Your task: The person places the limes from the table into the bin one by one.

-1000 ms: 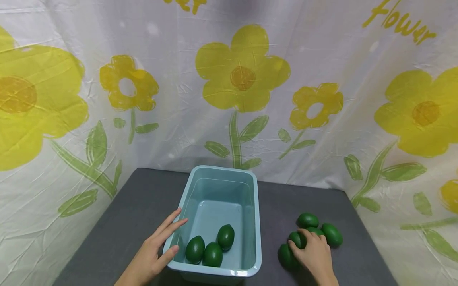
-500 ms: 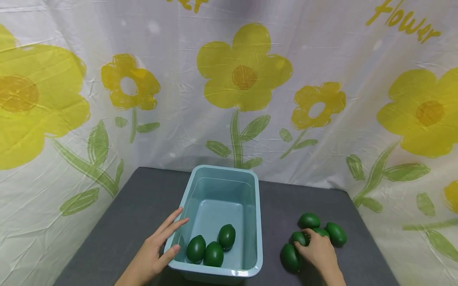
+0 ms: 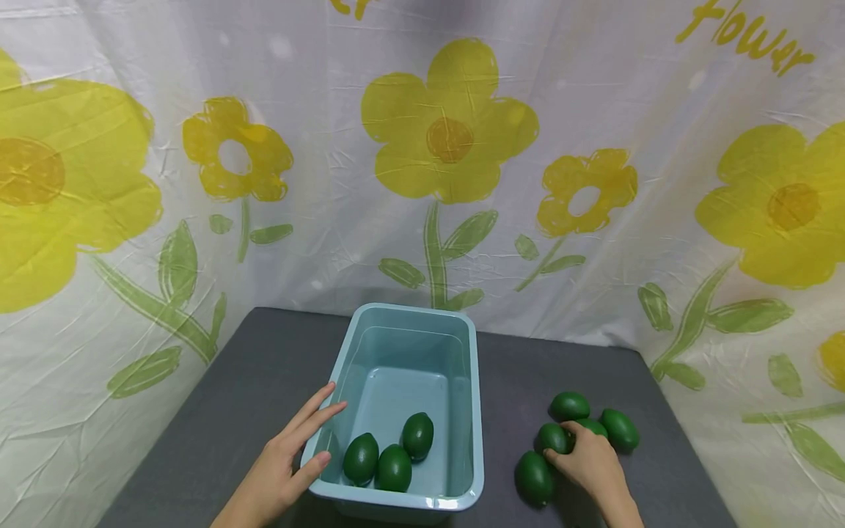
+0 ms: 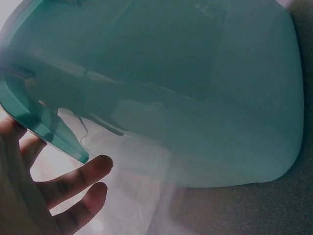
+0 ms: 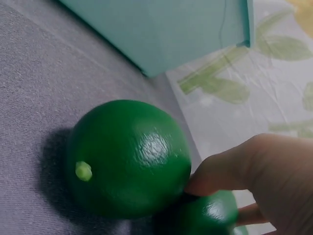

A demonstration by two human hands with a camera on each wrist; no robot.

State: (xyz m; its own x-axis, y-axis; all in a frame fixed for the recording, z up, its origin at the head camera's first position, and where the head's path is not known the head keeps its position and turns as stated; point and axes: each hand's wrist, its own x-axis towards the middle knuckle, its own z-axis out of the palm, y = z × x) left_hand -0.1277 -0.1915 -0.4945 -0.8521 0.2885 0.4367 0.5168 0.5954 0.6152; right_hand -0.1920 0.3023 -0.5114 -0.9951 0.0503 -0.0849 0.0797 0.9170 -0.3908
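My left hand rests at the near left rim of a light blue plastic bin, fingers spread and fairly straight. In the left wrist view its fingers lie along the bin's edge, some partly hidden behind it. Three glossy green limes sit in the bin's near end. To the right, my right hand pinches a lime between thumb and fingers, still among the others. A nearer lime lies in front of it, large in the right wrist view with a pale stem nub.
More limes lie around the right hand: one behind, one at right, and one partly covered by the fingers. The dark grey tabletop ends at a white floral cloth at the back and sides.
My right hand has shifted slightly right, and its thumb has drawn back from the nearest lime, which now shows fully. The left hand and bin stay put.
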